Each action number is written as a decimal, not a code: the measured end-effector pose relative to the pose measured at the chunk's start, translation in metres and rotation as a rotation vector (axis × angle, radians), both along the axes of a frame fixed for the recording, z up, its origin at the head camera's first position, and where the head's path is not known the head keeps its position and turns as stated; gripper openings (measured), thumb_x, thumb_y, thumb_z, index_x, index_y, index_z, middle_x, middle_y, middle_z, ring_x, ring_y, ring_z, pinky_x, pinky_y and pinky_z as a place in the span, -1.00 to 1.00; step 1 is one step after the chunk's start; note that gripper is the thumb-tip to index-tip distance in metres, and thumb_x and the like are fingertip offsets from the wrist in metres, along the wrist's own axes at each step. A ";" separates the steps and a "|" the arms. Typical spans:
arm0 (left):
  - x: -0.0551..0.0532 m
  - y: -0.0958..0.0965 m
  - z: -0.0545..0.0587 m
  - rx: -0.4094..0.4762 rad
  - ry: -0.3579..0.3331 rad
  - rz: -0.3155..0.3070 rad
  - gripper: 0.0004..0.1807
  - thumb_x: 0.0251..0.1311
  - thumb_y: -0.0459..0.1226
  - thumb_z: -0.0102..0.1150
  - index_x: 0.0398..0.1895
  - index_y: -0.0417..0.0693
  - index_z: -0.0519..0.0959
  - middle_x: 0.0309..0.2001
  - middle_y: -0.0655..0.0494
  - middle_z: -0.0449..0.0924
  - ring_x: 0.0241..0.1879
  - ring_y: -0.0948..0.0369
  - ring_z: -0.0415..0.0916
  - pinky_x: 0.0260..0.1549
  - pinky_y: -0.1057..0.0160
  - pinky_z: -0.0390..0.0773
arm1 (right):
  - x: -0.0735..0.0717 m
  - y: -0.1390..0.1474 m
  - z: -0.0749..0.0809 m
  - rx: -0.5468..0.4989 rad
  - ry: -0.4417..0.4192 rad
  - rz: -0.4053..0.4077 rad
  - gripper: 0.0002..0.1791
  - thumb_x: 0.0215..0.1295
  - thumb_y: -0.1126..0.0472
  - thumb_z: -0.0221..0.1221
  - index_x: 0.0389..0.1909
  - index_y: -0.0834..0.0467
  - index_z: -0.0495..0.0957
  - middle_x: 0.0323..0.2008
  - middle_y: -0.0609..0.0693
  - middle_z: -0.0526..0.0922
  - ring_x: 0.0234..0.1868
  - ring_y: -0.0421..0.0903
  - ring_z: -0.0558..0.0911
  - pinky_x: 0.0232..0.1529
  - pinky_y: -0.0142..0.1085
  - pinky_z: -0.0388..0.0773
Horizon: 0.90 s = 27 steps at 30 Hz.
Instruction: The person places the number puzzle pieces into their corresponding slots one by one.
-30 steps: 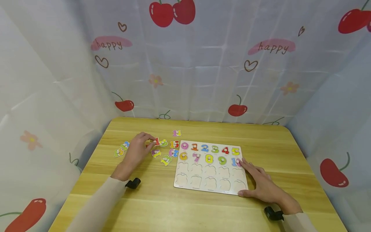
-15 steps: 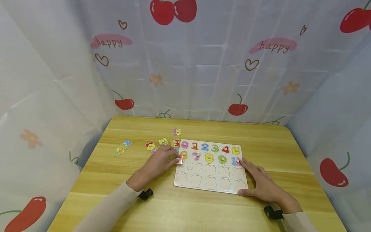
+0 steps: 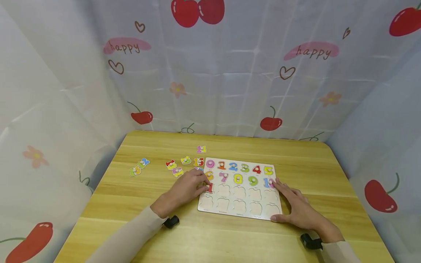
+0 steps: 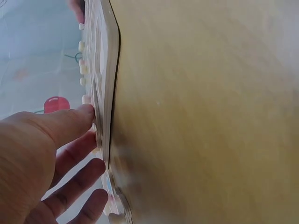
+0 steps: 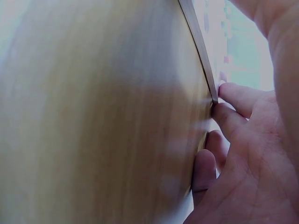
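A white number puzzle board [image 3: 243, 215] lies on the table, with knobbed number pieces 0 to 10 in its two upper rows. My left hand [image 3: 188, 186] pinches the knob of a red number piece [image 3: 211, 189] over the leftmost recess of the third row. Only a red 1 shows of it; whether it lies flush is hidden. In the left wrist view, the thumb [image 4: 77, 122] and index finger meet at the board's surface. My right hand [image 3: 297, 208] rests at the board's right edge, one fingertip by the 10 piece [image 3: 268, 183], thumb at the lower corner.
Loose number pieces lie left of the board: a 14 [image 3: 201, 149], a 15 [image 3: 198, 162], a red and yellow 18 [image 3: 171, 165], a green and yellow piece [image 3: 185, 160] and a purple one [image 3: 177, 172]. Farther left are a 12 [image 3: 143, 163] and a green piece [image 3: 135, 171].
My left hand has carried the red piece from the loose pieces rightward onto the board's third row. The right hand has stayed at the board's right edge.
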State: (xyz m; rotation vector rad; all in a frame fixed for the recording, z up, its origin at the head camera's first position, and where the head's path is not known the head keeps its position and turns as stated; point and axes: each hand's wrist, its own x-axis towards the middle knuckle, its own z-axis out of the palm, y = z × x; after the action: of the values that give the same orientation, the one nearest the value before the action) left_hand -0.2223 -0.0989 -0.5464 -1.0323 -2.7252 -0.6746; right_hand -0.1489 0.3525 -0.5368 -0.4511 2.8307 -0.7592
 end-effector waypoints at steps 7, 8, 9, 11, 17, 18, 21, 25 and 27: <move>0.000 0.002 0.001 0.003 -0.005 -0.004 -0.89 0.42 -0.19 0.69 -0.08 0.08 0.94 -0.07 0.21 0.87 -0.10 0.20 0.64 -0.14 0.28 0.66 | 0.001 0.001 0.000 0.001 0.002 0.000 0.41 0.20 -0.36 0.69 0.93 -0.10 0.12 0.91 0.20 0.14 0.62 0.58 0.34 0.37 0.67 0.28; 0.000 0.002 0.001 0.004 -0.005 -0.002 -0.89 0.42 -0.19 0.69 -0.08 0.08 0.94 -0.08 0.21 0.87 -0.10 0.20 0.64 -0.14 0.28 0.66 | 0.001 0.001 0.000 0.001 0.002 0.000 0.41 0.20 -0.36 0.69 0.93 -0.11 0.11 0.91 0.20 0.14 0.62 0.58 0.34 0.37 0.67 0.28; 0.001 0.003 0.001 0.004 -0.006 0.003 -0.90 0.42 -0.19 0.69 -0.08 0.08 0.94 -0.08 0.21 0.87 -0.10 0.20 0.64 -0.14 0.28 0.65 | 0.001 0.001 0.000 0.002 0.002 -0.001 0.41 0.20 -0.36 0.69 0.93 -0.11 0.11 0.91 0.20 0.15 0.62 0.58 0.34 0.38 0.67 0.28; 0.001 0.004 0.001 0.006 -0.007 0.013 -0.90 0.42 -0.18 0.69 -0.09 0.08 0.94 -0.08 0.21 0.86 -0.10 0.20 0.63 -0.15 0.29 0.64 | 0.001 0.001 0.000 0.003 0.003 -0.001 0.41 0.20 -0.36 0.69 0.93 -0.11 0.11 0.91 0.21 0.14 0.62 0.58 0.34 0.38 0.67 0.28; 0.002 0.004 0.001 0.000 -0.014 0.023 -0.87 0.41 -0.17 0.69 -0.06 0.08 0.95 -0.08 0.21 0.86 -0.11 0.20 0.62 -0.17 0.30 0.61 | -0.001 0.001 -0.001 0.014 0.001 0.005 0.41 0.21 -0.38 0.68 0.94 -0.11 0.10 0.91 0.20 0.14 0.62 0.58 0.35 0.38 0.66 0.30; 0.003 0.003 0.001 -0.003 -0.017 0.021 -0.86 0.41 -0.17 0.70 -0.05 0.08 0.95 -0.07 0.21 0.86 -0.11 0.21 0.63 -0.15 0.30 0.62 | -0.001 0.001 -0.001 0.018 0.000 0.006 0.41 0.21 -0.39 0.68 0.94 -0.12 0.10 0.91 0.20 0.14 0.62 0.57 0.35 0.38 0.66 0.30; 0.004 0.000 0.002 -0.005 -0.030 0.017 -0.82 0.41 -0.16 0.70 0.00 0.08 0.94 -0.04 0.20 0.86 -0.10 0.21 0.66 -0.10 0.24 0.67 | 0.000 0.001 -0.001 0.021 -0.004 0.004 0.41 0.20 -0.39 0.68 0.93 -0.12 0.11 0.91 0.20 0.15 0.63 0.58 0.34 0.38 0.67 0.30; 0.005 -0.005 0.002 0.023 -0.023 0.021 -0.79 0.40 -0.16 0.70 0.01 0.06 0.93 -0.02 0.19 0.87 -0.02 0.20 0.72 0.05 0.16 0.77 | 0.000 0.001 -0.001 0.024 -0.003 0.003 0.41 0.20 -0.39 0.68 0.93 -0.12 0.11 0.91 0.20 0.15 0.62 0.57 0.35 0.38 0.66 0.31; 0.005 -0.010 0.003 0.049 -0.015 0.029 -0.80 0.41 -0.18 0.69 0.02 0.04 0.92 -0.02 0.18 0.87 0.01 0.17 0.74 0.10 0.12 0.80 | 0.000 0.001 -0.001 0.022 -0.001 0.003 0.41 0.20 -0.38 0.68 0.93 -0.12 0.11 0.91 0.20 0.15 0.62 0.57 0.35 0.38 0.66 0.31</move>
State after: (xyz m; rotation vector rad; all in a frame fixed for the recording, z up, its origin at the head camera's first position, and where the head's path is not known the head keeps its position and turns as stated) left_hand -0.2170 -0.1084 -0.5433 -0.9794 -2.7167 -0.7432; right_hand -0.1490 0.3535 -0.5377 -0.4519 2.8341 -0.7267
